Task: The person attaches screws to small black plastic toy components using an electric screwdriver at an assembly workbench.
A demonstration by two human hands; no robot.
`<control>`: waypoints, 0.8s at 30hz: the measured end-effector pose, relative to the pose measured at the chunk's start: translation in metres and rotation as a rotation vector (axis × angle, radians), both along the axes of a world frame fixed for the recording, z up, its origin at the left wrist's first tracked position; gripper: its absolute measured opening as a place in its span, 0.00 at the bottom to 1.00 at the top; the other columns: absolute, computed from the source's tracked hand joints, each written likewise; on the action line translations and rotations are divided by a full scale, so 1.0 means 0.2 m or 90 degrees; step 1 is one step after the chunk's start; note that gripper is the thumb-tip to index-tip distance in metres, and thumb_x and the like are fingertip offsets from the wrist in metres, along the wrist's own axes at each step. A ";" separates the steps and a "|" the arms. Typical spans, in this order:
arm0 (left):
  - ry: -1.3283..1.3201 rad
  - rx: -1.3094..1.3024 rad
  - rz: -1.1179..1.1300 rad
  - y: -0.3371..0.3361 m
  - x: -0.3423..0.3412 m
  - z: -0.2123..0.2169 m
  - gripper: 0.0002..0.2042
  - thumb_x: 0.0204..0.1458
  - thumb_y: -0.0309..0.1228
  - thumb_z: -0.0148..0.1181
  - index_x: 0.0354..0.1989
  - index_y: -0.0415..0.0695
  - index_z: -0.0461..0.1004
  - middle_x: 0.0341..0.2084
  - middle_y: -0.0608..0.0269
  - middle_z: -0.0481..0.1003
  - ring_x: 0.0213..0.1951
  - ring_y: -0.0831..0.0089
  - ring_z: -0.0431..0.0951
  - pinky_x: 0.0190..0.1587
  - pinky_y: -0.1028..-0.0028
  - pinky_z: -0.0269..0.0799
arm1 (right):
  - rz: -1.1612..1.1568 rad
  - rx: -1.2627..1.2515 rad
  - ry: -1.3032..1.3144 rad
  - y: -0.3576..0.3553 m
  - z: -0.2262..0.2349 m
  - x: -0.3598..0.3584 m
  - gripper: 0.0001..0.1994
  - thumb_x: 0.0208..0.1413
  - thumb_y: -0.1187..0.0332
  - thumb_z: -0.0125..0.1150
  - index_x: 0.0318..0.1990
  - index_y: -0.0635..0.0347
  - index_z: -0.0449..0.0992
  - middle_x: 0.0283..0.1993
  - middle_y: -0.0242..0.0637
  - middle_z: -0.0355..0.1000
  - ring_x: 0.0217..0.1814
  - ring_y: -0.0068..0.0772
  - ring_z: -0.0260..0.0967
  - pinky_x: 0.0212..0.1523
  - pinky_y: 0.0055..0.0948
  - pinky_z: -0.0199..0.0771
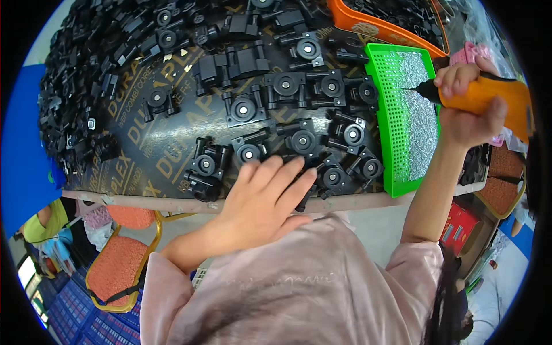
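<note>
My right hand (468, 103) is wrapped round an orange and black electric screwdriver (499, 102). Its thin bit points left over a green perforated tray (386, 129), which holds a heap of small silvery screws (418, 118). At the near edge of the table, my left hand (261, 198) is spread palm down, fingertips touching or just above the black plastic parts. Closest to those fingers are one black part (249, 152) with a round centre and another part (332, 175) to its right. Whatever lies beneath the palm is hidden.
A large pile of black parts (75, 92) covers the table's left side. More stand in loose rows on the dark printed tabletop (155, 135). An orange bin (391, 33) of black pieces sits at the far right. Chairs with orange seats (117, 261) stand beyond the near edge.
</note>
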State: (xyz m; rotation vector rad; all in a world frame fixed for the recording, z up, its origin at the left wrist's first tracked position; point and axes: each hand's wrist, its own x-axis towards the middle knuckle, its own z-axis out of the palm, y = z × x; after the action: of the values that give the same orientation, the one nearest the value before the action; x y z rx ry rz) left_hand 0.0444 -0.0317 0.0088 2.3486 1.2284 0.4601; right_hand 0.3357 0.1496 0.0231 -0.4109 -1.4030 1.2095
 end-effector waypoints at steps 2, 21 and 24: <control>0.061 -0.048 -0.045 -0.04 0.00 -0.03 0.32 0.40 0.44 0.64 0.54 0.44 0.66 0.51 0.56 0.65 0.47 0.57 0.64 0.47 0.61 0.59 | -0.045 -0.020 -0.015 0.00 -0.03 0.01 0.29 0.53 0.44 0.46 0.50 0.62 0.66 0.25 0.34 0.60 0.24 0.31 0.58 0.34 0.34 0.62; 0.049 0.034 0.094 -0.03 0.06 -0.12 0.27 0.41 0.33 0.63 0.52 0.40 0.66 0.43 0.54 0.67 0.39 0.61 0.66 0.39 0.66 0.59 | -0.006 -0.025 -0.018 0.07 -0.14 0.02 0.27 0.54 0.46 0.46 0.48 0.63 0.66 0.26 0.34 0.63 0.27 0.28 0.61 0.35 0.32 0.64; 0.040 0.023 0.098 -0.03 0.07 -0.11 0.28 0.39 0.32 0.65 0.52 0.40 0.66 0.43 0.55 0.67 0.40 0.60 0.67 0.40 0.65 0.59 | 0.000 -0.044 -0.007 0.06 -0.15 0.03 0.26 0.53 0.46 0.47 0.47 0.62 0.66 0.26 0.34 0.63 0.27 0.28 0.61 0.35 0.32 0.64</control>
State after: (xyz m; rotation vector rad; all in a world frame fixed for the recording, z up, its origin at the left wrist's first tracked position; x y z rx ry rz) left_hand 0.0582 -0.0369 -0.0136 2.3242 1.4491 0.4642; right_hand 0.3420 0.1626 -0.0065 -0.4653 -1.3741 1.2602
